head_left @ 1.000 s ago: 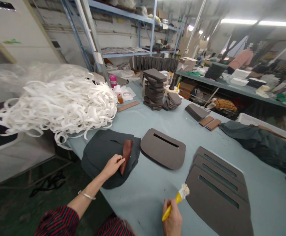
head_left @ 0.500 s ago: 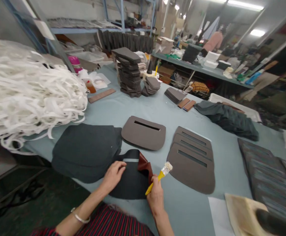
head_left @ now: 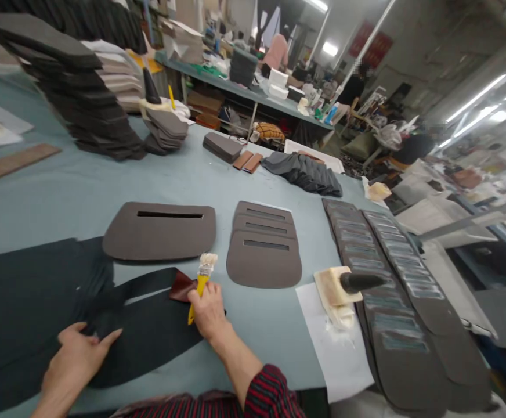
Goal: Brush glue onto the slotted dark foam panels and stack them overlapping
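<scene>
My right hand (head_left: 209, 307) is closed round the yellow handle of a paintbrush (head_left: 202, 281), pale bristles pointing up. Under those fingers lies a folded-over reddish-brown flap (head_left: 180, 287), at the slotted end of a black sheet piece (head_left: 148, 331). Whether the hand also pinches the flap is hard to see. At the black piece's left side rests my left hand (head_left: 74, 357), thumb and fingers apart. A stack of dark sheets (head_left: 26, 307) sits beside it. Just beyond is a grey-brown panel with a slot (head_left: 161, 238); three similar overlapping slotted panels (head_left: 264, 264) lie to the right.
A cream block-shaped container with a black cone (head_left: 333, 284) stands on white paper (head_left: 326, 348). Rows of slotted panels (head_left: 405, 354) run along the right. Tall dark stacks (head_left: 91, 110) and a brown strip (head_left: 18, 162) occupy the back left. People work farther off.
The view has swung right. My left hand has shifted to the black piece's left side. My right hand still grips the paintbrush near the reddish-brown flap, which shows less now.
</scene>
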A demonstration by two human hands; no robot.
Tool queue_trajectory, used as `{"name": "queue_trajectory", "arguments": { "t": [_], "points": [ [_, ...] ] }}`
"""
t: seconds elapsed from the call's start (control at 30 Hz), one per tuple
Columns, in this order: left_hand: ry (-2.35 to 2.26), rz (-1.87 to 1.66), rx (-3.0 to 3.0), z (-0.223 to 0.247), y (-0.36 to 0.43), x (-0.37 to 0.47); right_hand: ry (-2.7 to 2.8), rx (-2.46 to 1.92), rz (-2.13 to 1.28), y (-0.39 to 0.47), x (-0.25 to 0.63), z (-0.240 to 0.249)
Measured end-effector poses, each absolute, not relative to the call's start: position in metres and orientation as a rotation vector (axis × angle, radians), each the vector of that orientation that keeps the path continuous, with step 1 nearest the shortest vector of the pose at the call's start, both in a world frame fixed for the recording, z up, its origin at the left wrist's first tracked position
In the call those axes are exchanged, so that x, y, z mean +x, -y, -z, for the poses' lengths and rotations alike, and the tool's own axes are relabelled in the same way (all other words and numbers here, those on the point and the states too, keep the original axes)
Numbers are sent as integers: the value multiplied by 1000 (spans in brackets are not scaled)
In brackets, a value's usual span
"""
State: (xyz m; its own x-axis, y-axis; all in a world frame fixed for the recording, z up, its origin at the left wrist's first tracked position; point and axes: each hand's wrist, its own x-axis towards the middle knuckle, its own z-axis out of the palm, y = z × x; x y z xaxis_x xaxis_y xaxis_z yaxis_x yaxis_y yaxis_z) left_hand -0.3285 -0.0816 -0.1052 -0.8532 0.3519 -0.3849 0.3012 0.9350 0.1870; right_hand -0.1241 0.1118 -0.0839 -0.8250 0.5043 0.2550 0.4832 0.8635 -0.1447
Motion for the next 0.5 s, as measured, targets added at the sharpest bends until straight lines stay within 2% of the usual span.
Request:
{"name": "queue_trajectory", "arguments": {
  "t": [0.2, 0.27, 0.4, 0.5],
  "points": [
    [-2500, -400, 461, 100, 72, -335, 2708, -909, -253, -109, -103, 92],
    [-2440, -602, 420, 91, 61, -325, 2575, -988, -321, -113, -79, 92],
    [-1997, -1074, 335, 77, 21, -294, 2344, -1097, -284, -137, -18, 87],
    [-1766, -1138, 500, 70, -23, -263, 2246, -1230, -199, -167, 30, 79]
  ]
}}
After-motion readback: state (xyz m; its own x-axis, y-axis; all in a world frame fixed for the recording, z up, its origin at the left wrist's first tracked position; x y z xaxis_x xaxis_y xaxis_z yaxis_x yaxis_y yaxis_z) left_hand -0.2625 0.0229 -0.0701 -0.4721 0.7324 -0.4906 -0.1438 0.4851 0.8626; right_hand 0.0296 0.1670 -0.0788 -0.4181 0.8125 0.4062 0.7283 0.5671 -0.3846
